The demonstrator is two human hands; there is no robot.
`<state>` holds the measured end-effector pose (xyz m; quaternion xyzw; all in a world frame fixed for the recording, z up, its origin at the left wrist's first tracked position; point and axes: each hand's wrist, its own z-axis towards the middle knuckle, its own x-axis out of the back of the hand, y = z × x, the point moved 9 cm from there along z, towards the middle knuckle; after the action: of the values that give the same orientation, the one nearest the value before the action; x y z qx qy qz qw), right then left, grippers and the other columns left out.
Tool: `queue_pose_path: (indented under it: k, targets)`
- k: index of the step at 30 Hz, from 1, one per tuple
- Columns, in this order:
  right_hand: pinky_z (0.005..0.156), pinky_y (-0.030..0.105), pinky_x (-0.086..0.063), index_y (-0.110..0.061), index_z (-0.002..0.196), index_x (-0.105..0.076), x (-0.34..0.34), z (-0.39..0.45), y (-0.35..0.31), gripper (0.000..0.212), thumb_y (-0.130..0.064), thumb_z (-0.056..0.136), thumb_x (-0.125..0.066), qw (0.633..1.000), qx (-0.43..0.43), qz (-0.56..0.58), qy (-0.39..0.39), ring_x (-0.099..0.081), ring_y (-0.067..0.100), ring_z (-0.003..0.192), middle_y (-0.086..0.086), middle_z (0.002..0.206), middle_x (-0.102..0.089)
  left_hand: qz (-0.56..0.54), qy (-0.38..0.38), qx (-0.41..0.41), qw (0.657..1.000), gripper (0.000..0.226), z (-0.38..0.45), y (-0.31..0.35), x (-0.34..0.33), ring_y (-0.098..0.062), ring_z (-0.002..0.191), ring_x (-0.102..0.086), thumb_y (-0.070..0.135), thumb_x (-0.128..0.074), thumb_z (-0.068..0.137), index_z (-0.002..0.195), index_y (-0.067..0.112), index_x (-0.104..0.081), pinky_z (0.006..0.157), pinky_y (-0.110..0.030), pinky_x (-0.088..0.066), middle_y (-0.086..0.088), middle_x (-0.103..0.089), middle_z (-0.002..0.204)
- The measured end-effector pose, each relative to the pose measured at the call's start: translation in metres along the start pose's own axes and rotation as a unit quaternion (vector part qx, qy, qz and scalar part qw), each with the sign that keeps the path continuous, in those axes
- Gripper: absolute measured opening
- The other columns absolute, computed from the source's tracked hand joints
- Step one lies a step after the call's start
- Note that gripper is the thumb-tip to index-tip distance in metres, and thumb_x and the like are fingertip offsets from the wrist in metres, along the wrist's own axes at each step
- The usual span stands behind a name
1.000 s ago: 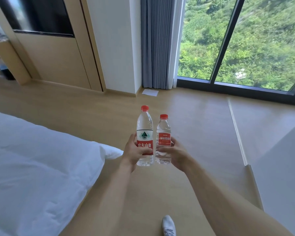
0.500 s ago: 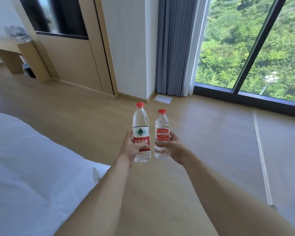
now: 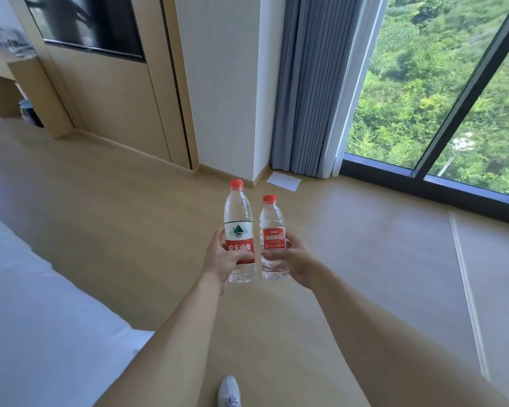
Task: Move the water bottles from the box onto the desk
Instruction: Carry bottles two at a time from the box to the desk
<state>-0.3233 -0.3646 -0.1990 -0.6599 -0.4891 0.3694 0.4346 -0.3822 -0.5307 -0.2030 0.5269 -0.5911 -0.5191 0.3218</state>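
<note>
Left hand (image 3: 221, 257) grips tall bottle (image 3: 238, 230), right hand (image 3: 291, 255) grips short bottle (image 3: 273, 239); both upright, side by side. Desk (image 3: 0, 74) sits at 10 o'clock, left hand nearer.

Taller bottle (image 3: 239, 230) label – 农夫山泉; shorter bottle (image 3: 273, 239) label unreadable.

2 clear glossy plastic bottles (image 3: 239, 230) w/ red caps, matt wood-look floor (image 3: 130, 230), white cloth bedding (image 3: 27, 318).
</note>
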Motion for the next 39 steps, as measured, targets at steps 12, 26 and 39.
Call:
queue_pose_path:
  k: [12,26,39]
  targets:
    - [0.095,0.063,-0.05,-0.009,0.122,-0.057,-0.048,0.201,-0.084,0.059,0.015,0.071,-0.075,1.0,-0.015,-0.005,-0.014,-0.064,0.031,0.093,0.012,0.101,-0.061,0.016,0.042,0.021,0.999,0.074,0.2,0.073,0.061,-0.032,0.093,-0.072,-0.01,-0.082,0.063,0.117,0.033,-0.055,0.082,-0.051,-0.06,-0.013,-0.071,0.106]
    - [0.095,0.05,-0.05,-0.015,0.124,-0.055,-0.178,0.431,-0.173,0.06,0.015,0.074,-0.071,0.977,0.007,-0.045,-0.209,-0.063,0.028,0.1,0.011,0.107,-0.064,0.038,0.163,-0.012,0.986,0.088,0.382,0.155,0.166,-0.028,0.099,-0.07,-0.01,-0.081,0.066,0.129,0.041,-0.045,0.086,-0.05,-0.059,-0.01,-0.069,0.113]
    - [0.097,0.052,-0.051,-0.008,0.129,-0.051,-0.303,0.575,-0.249,0.062,0.019,0.075,-0.068,0.931,-0.003,-0.083,-0.355,-0.063,0.03,0.105,0.013,0.112,-0.064,-0.003,0.28,-0.033,0.959,0.103,0.486,0.222,0.25,-0.033,0.104,-0.07,-0.01,-0.083,0.061,0.139,0.039,-0.038,0.088,-0.059,-0.057,-0.012,-0.07,0.116]
